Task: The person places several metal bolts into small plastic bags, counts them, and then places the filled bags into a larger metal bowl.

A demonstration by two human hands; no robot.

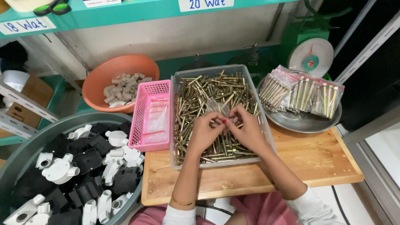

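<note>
A small clear bag (217, 106) is pinched between left hand (205, 132) and right hand (247, 129), held together over the bolt tub (266, 125) for filling.

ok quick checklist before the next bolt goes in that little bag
1. Small clear bag held up between both hands: ok.
2. Bag mouth open: cannot tell, fingers cover it.
3. Left hand and right hand over the clear bin: ok.
4. Brass-coloured bolts in supply: ok, bin well filled.
5. Spare bags in the pink basket: ok.
6. Room on the metal scale pan beside the filled bags: ok, front part bare.
</note>
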